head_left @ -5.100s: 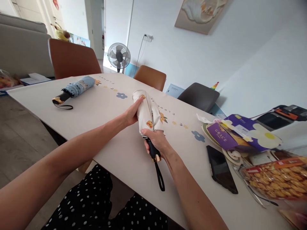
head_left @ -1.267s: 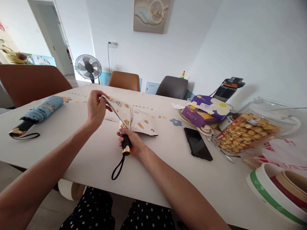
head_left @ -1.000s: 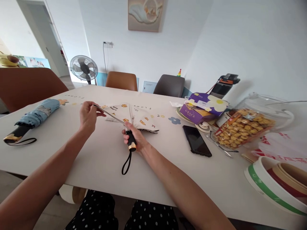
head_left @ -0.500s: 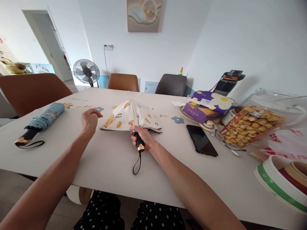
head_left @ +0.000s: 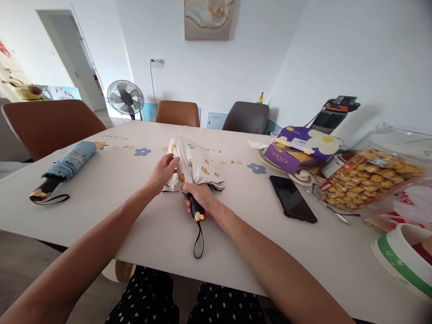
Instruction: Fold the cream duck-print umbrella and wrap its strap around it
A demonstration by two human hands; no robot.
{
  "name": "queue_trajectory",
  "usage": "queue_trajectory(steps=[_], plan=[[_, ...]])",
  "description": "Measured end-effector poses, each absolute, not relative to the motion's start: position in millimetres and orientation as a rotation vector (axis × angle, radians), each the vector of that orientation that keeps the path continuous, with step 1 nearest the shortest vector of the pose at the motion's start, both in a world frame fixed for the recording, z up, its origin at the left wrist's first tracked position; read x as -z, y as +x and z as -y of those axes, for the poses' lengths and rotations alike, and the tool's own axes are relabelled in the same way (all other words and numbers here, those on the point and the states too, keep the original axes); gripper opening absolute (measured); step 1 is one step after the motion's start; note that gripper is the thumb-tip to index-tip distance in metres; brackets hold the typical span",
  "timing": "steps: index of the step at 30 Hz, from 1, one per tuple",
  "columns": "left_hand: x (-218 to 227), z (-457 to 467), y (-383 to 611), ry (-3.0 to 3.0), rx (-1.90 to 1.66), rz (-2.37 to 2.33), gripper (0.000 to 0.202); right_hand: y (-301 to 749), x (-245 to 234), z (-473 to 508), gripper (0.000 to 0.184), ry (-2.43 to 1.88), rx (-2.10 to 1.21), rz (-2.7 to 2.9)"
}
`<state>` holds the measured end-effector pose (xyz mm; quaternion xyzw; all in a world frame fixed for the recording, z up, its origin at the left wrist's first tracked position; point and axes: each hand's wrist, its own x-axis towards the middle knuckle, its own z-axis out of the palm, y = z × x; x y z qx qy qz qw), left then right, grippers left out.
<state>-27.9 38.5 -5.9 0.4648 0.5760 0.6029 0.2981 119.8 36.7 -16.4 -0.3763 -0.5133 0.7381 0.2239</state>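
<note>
A cream folding umbrella [head_left: 194,164] printed with small orange figures lies on the white table [head_left: 135,216], its canopy loose. My right hand [head_left: 202,197] is closed round its black handle, whose gold end and black wrist strap [head_left: 199,240] hang toward me. My left hand [head_left: 162,173] pinches the left edge of the canopy fabric. A second umbrella, light blue and rolled [head_left: 65,168], lies apart at the table's left side.
A black phone [head_left: 293,204] lies right of the umbrella. Behind it are a purple flowered bag [head_left: 300,148], a cracker packet [head_left: 367,180] in a clear container, and stacked bowls [head_left: 405,252] at the right edge. Chairs [head_left: 50,126] and a fan [head_left: 125,96] stand beyond.
My left hand let go of a canopy fold held out to the left and came in to grip the fabric by the shaft. The spread canopy has gathered narrower.
</note>
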Motion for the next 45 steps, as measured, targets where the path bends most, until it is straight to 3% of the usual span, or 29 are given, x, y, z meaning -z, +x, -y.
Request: queue_trajectory(steps=[18,28,33,45], plan=[[-5,-37,-61,0.585,-1.757,-1.191,0.04,122,5,-19,0.024,-0.874,-2.373,1.747],[-13,-31,-66,0.701,-1.803,-1.156,0.042,114,6,-12,0.039,-0.787,-2.385,1.488],[-14,-31,-66,0.787,-1.784,-1.149,0.04,114,8,-13,0.029,-0.71,-2.46,1.446],[-19,-31,-71,0.875,-1.912,-1.17,0.035,108,13,0,0.023,-0.681,-1.828,1.683]])
